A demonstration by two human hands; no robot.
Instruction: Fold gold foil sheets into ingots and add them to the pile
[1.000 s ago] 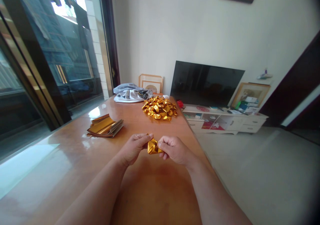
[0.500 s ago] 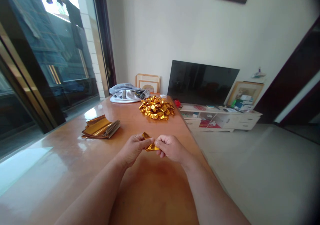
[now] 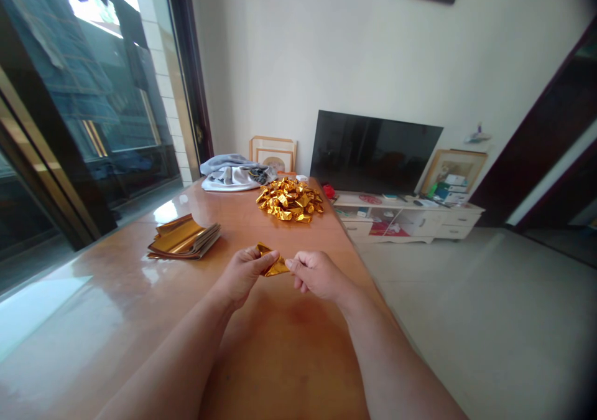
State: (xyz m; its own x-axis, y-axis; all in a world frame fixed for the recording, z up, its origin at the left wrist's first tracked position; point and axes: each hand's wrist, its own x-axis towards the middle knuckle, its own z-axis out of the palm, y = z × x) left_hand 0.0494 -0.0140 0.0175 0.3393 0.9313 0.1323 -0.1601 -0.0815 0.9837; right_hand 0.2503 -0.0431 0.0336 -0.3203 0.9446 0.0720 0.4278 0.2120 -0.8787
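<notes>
Glossy wood surface (image 3: 284,351): gold foil stack (image 3: 184,241) near left edge, crumpled foil pile (image 3: 289,200) by far edge. Folded gold foil piece (image 3: 269,261) sits btwn hands, left hand (image 3: 242,275) pinching it, right hand (image 3: 317,275) closed on its tip.

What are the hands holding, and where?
A folded piece of shiny gold foil: the left hand pinches its left end, and the right hand pinches its right tip.

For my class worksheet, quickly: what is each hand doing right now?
Left hand: closed, holding a folded gold foil.
Right hand: closed, pinching the other end of the folded gold foil.
</notes>
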